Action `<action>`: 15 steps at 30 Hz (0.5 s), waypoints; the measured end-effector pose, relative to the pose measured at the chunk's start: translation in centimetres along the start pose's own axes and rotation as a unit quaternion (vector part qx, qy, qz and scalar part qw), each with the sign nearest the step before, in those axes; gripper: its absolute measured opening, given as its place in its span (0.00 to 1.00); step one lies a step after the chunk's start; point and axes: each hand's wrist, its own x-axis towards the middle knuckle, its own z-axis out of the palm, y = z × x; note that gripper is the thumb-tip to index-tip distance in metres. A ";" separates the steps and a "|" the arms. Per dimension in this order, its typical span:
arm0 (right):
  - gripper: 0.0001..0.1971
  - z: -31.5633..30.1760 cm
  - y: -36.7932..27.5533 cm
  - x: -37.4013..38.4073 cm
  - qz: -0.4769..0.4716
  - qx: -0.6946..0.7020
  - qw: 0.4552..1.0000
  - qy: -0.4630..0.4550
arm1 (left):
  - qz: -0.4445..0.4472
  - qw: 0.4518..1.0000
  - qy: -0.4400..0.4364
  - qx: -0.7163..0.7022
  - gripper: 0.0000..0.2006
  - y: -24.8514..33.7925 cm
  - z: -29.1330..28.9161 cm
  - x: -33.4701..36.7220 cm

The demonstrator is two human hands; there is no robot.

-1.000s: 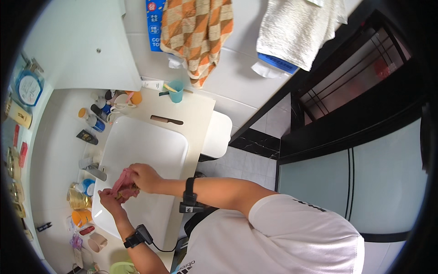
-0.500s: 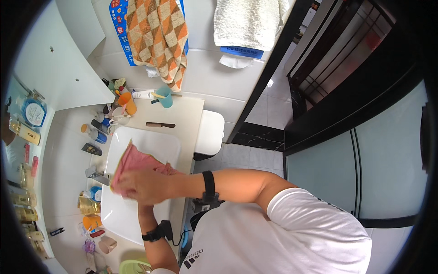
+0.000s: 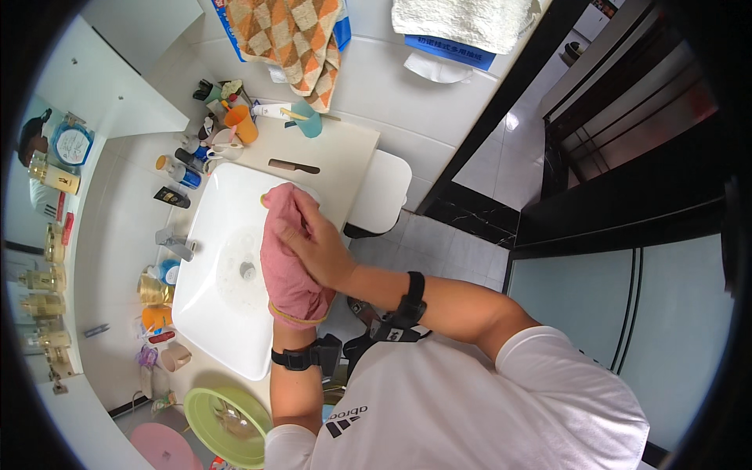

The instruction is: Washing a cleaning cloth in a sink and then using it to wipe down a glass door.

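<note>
A pink cloth (image 3: pixel 286 266) with a yellow-green edge is bunched over the front side of the white washbasin (image 3: pixel 211 313). My right hand (image 3: pixel 321 247) is closed on its upper part, thumb and fingers pressed into the folds. The left forearm (image 3: pixel 296 388) comes up from below, and my left hand is covered by the cloth, so its fingers are hidden. Water drops or suds lie around the drain (image 3: pixel 247 271). Behind the basin stands a grey tap (image 3: pixel 174 244).
A brown comb (image 3: pixel 294 166), an orange cup (image 3: pixel 241 124) and a teal cup (image 3: pixel 307 121) are on the counter. Bottles (image 3: pixel 178 171) line the wall side. A green bowl (image 3: pixel 227 427) sits near my left arm. Above hangs a checked towel (image 3: pixel 298 47). A white bin (image 3: pixel 381 192) stands beside the counter.
The cloth has moved from beside the tap toward the basin's front edge. It hung spread out before; now it is bunched over my left hand. The view has shifted.
</note>
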 end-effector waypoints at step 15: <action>0.18 -10.0 -1.4 -0.3 0.376 0.420 0.826 -0.025 | 0.006 0.763 -0.059 0.644 0.31 -5.4 1.7 -1.0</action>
